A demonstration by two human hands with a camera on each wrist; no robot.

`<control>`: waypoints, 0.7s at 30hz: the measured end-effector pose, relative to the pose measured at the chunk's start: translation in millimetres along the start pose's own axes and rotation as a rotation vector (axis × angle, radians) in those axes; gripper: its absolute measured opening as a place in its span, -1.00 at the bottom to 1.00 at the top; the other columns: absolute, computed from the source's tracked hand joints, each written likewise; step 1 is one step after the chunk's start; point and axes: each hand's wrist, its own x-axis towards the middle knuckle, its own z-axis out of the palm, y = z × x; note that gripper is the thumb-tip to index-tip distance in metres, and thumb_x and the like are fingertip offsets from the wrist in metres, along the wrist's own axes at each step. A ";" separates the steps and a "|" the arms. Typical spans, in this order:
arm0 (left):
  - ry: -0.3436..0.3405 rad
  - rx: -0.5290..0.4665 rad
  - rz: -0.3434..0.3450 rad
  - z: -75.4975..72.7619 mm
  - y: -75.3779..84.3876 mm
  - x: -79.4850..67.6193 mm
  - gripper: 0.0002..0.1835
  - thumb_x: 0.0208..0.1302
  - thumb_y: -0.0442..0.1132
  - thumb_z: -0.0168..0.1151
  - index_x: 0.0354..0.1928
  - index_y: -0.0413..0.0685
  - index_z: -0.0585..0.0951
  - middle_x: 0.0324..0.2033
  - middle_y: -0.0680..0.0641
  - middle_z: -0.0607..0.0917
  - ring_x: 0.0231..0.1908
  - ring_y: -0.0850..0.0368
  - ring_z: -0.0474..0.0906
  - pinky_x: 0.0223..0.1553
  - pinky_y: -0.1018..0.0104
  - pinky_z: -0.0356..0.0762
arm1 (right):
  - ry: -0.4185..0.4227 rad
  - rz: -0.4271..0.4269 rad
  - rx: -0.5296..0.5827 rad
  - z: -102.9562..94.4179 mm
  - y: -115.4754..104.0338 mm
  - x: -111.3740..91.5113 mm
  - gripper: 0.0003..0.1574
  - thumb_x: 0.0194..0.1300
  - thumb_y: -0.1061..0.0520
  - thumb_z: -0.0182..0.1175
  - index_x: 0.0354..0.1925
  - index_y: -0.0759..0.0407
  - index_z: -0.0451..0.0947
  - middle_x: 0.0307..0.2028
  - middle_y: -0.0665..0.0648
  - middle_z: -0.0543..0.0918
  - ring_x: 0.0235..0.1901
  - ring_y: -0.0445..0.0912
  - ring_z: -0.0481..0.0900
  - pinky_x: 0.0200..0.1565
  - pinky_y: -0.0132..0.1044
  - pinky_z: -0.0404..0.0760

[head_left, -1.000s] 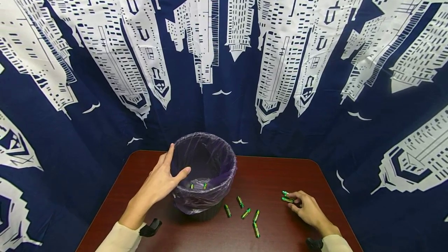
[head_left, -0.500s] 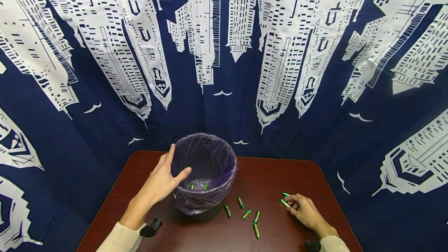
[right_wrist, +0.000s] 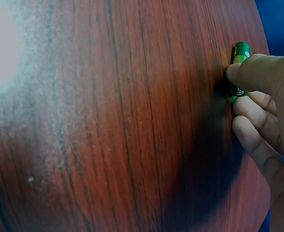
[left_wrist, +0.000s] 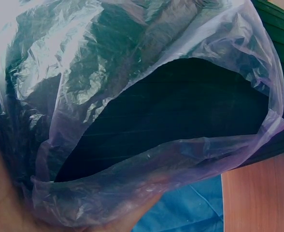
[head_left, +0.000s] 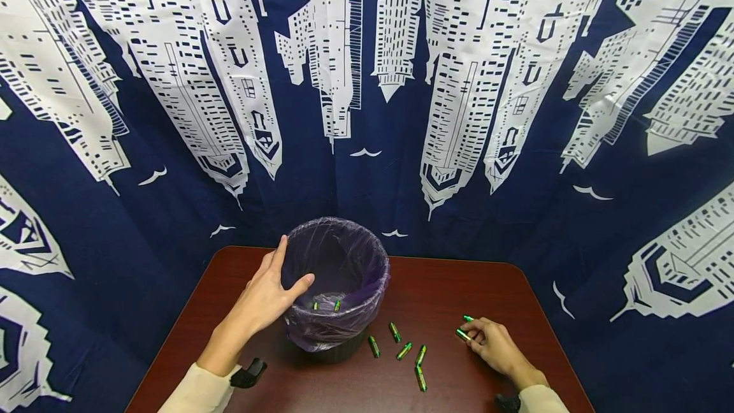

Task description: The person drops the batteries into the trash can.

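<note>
In the head view, a dark trash bin (head_left: 329, 355) lined with a translucent purple plastic bag (head_left: 367, 311) stands on the table. Two green batteries (head_left: 336, 305) lie on its bottom. My left hand (head_left: 260, 295) holds the bin's near-left rim, thumb over the edge and fingers along the outside. The left wrist view shows the bag's loose fold (left_wrist: 190, 150) over the dark bin wall. At the table's right, my right hand (head_left: 496, 343) pinches a green battery (right_wrist: 241, 50) between thumb and finger. Another battery (head_left: 467, 318) shows beside its fingers; its contact with them is partly hidden.
Several more green batteries (head_left: 404, 350) lie scattered on the reddish-brown table (head_left: 447, 292) right of the bin. A navy curtain (head_left: 344, 183) with white buildings hangs close behind the table.
My right hand has shifted slightly left, and the nearer battery in its fingers has turned and moved toward the lower left. My left hand stays on the bin.
</note>
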 end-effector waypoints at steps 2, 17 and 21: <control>0.001 0.001 -0.001 0.1 0.6 0.4 0.31 0.57 0.47 0.30 0.96 0.08 -0.23 0.86 -0.41 0.11 0.73 -0.58 0.34 0.63 -0.66 0.35 | 0.001 0.000 0.005 0.0 -0.1 0.9 -0.69 0.41 0.38 0.59 0.09 0.25 0.84 -0.15 0.04 0.77 -0.26 -0.39 0.61 -0.21 -0.41 0.71; -0.002 -0.010 -0.008 -0.3 1.8 0.8 0.31 0.57 0.48 0.30 0.96 0.08 -0.22 0.86 -0.40 0.11 0.73 -0.58 0.34 0.64 -0.67 0.33 | 0.064 -0.031 0.034 0.7 -7.2 2.5 -0.57 0.41 0.41 0.54 0.20 0.20 0.84 -0.17 0.00 0.77 -0.30 -0.39 0.59 -0.25 -0.40 0.69; -0.001 -0.010 -0.006 -0.3 1.1 0.3 0.30 0.58 0.47 0.30 0.96 0.08 -0.23 0.86 -0.39 0.12 0.73 -0.57 0.35 0.65 -0.66 0.33 | 0.114 -0.097 0.029 -0.7 -13.2 4.8 -0.41 0.35 0.49 0.52 0.31 0.23 0.81 -0.17 0.06 0.79 -0.31 -0.39 0.59 -0.27 -0.40 0.68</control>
